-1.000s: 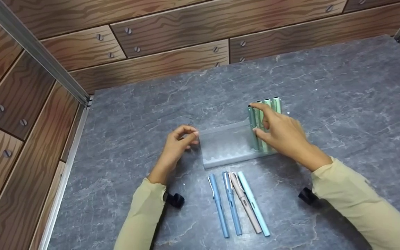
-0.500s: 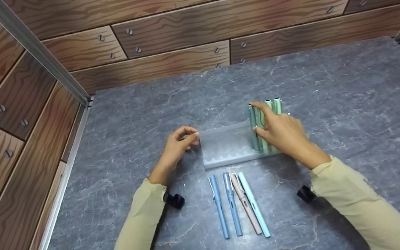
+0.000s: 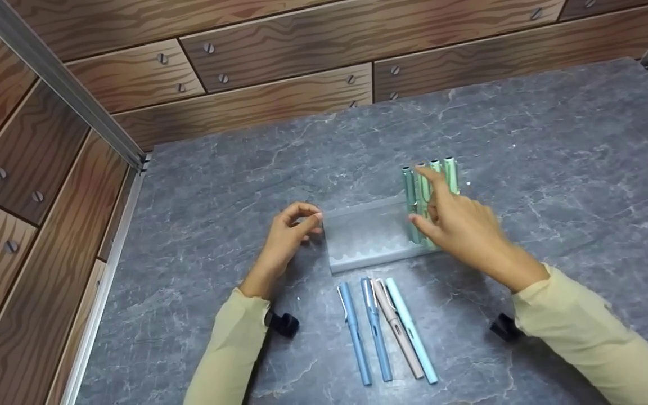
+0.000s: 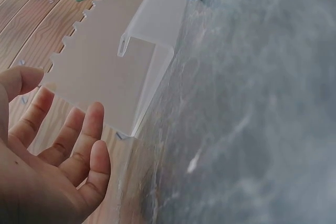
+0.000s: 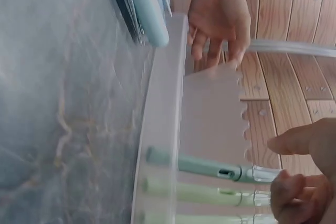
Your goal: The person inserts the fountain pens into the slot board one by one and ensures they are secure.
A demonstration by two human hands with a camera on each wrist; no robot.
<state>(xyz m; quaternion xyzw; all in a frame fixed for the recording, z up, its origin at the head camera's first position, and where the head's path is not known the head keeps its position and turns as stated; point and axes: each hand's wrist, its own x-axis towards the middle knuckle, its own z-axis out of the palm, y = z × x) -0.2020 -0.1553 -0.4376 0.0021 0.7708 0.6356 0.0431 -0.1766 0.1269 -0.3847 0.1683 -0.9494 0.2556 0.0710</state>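
A frosted translucent pen stand (image 3: 363,230) rests on the table, with its notched back edge raised. My left hand (image 3: 287,239) pinches its upper left corner between thumb and index finger. Several green pens lean side by side in the stand's right end. The leftmost is a dark green pen (image 3: 409,188), beside a light green pen (image 5: 205,193). My right hand (image 3: 464,228) hovers over these pens, thumb and index finger spread apart and gripping nothing. Its palm and wrist hide the stand's right end and the lower parts of some pens.
In front of the stand lie a blue pen (image 3: 354,334), a second blue pen (image 3: 377,332), a taupe pen (image 3: 400,332) and a light aqua pen (image 3: 412,332). The grey marbled table (image 3: 234,180) meets wood-patterned walls (image 3: 279,56) at the back and left.
My right thumb and index finger have come off the dark green pen, and the hand has shifted slightly right. The left hand and stand have stayed in place.
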